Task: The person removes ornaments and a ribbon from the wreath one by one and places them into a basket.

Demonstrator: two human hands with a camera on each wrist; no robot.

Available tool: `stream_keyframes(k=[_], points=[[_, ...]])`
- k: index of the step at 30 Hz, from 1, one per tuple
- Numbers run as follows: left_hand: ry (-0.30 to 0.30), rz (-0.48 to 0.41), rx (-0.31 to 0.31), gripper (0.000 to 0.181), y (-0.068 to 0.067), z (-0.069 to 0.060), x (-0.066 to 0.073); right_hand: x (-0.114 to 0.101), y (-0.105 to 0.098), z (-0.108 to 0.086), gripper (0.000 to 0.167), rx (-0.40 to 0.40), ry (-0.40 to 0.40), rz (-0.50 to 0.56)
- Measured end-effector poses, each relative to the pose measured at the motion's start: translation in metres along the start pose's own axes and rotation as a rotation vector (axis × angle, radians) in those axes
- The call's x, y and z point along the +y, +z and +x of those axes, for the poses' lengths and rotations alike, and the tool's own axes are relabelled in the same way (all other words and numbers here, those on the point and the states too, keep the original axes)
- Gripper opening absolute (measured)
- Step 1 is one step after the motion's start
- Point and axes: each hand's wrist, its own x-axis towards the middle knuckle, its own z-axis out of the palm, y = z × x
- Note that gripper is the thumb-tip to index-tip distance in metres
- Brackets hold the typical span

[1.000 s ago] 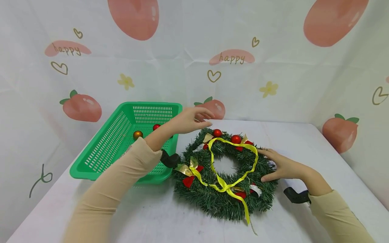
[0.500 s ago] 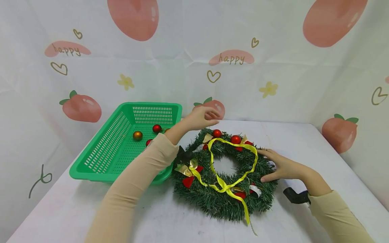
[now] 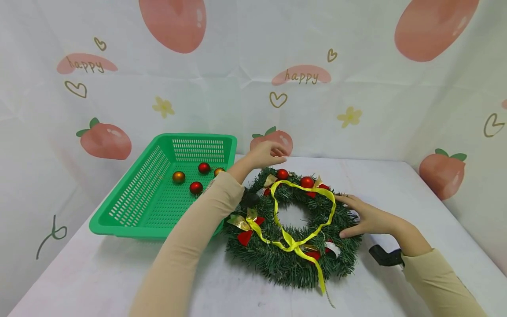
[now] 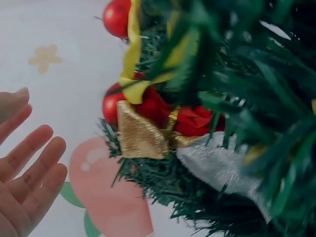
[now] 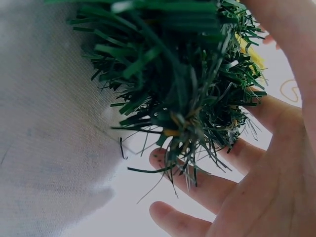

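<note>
Though partly behind the wreath (image 3: 317, 209), right hand (image 3: 365, 218) wide; left hand (image 3: 263, 155) loosely wide.

Left sleeve (image 3: 188, 242): beige, long, plain, close-fitting, soft creases towards the cuff
Sleeve print: small, dark, near the left cuff, too small to read
Right sleeve (image 3: 439, 281): matching beige, long, shallow folds, ending at the wrist
Right wrist fitting (image 3: 384, 255): black, angular, bent outline, small pale piece at the cuff side
Left wrist fitting (image 3: 250, 200): dark, details indistinct
Left hand (image 3: 269, 154): bare
Right hand (image 3: 370, 218): bare
</note>
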Motion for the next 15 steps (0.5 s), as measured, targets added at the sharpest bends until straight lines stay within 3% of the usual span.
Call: stream_keyframes(k=[15], points=[[-0.074, 0.067, -0.139, 0.037, 0.016, 0.006, -0.01, 0.0, 0.0, 0.0, 0.097, 0.001, 0.014, -0.007]])
